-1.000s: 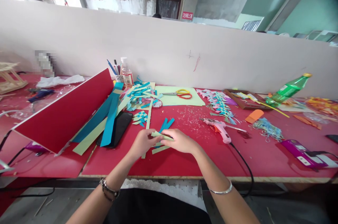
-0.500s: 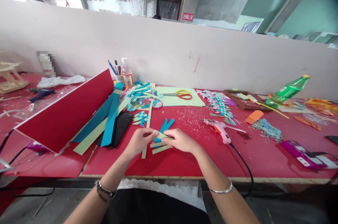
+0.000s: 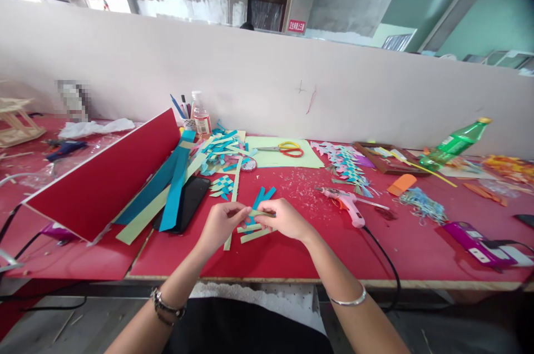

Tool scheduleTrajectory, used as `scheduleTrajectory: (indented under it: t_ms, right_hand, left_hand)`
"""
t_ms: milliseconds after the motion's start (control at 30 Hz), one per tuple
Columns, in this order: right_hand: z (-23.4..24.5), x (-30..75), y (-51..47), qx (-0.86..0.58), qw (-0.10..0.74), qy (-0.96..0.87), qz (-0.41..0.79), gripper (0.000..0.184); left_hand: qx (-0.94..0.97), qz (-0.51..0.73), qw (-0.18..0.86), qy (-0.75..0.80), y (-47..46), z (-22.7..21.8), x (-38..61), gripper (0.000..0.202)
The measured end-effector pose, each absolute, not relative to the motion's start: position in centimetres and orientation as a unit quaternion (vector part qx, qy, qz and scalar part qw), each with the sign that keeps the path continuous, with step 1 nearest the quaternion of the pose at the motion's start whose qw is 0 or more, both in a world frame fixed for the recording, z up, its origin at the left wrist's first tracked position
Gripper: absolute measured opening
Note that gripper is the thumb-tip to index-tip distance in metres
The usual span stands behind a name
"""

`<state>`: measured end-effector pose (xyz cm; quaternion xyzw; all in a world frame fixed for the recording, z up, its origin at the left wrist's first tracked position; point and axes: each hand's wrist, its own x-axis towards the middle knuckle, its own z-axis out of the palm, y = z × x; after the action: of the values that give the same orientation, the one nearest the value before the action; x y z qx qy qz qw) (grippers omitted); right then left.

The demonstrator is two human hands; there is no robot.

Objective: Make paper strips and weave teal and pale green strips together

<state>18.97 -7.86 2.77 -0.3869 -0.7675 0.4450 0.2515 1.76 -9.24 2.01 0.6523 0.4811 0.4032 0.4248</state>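
Note:
My left hand (image 3: 222, 222) and my right hand (image 3: 283, 218) meet over the red table (image 3: 292, 257), both pinching a small weave of blue and pale green paper strips (image 3: 254, 218). The left fingers grip its left end, the right fingers fold over a green strip at its top. Blue strip ends fan out beyond the hands, and green strip ends stick out below them. A finished woven square (image 3: 221, 184) lies just behind the left hand.
Long blue and green strips (image 3: 167, 187) lie over a black phone (image 3: 187, 201) beside a tilted red board (image 3: 104, 176). Scissors (image 3: 286, 148) rest on green paper. A pink glue gun (image 3: 348, 204) with its cable lies right, with a green bottle (image 3: 456, 143) and a purple tool (image 3: 475, 240) beyond.
Both hands have lifted the weave slightly and drawn a little closer together; the right fingers have curled further over the green strip.

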Motion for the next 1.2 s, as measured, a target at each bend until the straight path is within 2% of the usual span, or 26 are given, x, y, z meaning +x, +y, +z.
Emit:
scheduleTrajectory:
  t_ms: [167,400,600,933,1200]
  right_hand:
    - [3.0,18.6,-8.1,-0.385,0.261,-0.762,0.45,0.022]
    - [3.6,19.0,-8.3,-0.376,0.246,-0.781,0.434,0.027]
    - [3.9,18.9,-8.3,-0.384,0.238,-0.795,0.404,0.029]
    - [4.2,20.4,-8.5,-0.4,0.216,-0.778,0.434,0.027]
    - [4.2,22.2,-8.5,-0.427,0.255,-0.738,0.456,0.025]
  left_hand:
    - [0.63,0.437,0.411,0.493,-9.3,2.1,2.0,0.024]
    - [0.637,0.415,0.472,0.446,-9.5,2.1,1.5,0.024]
    - [0.633,0.413,0.46,0.466,-9.8,2.5,1.5,0.024]
    - [0.624,0.398,0.429,0.517,-9.4,2.7,0.1,0.027]
    - [0.599,0.422,0.42,0.535,-9.3,2.4,-1.1,0.029]
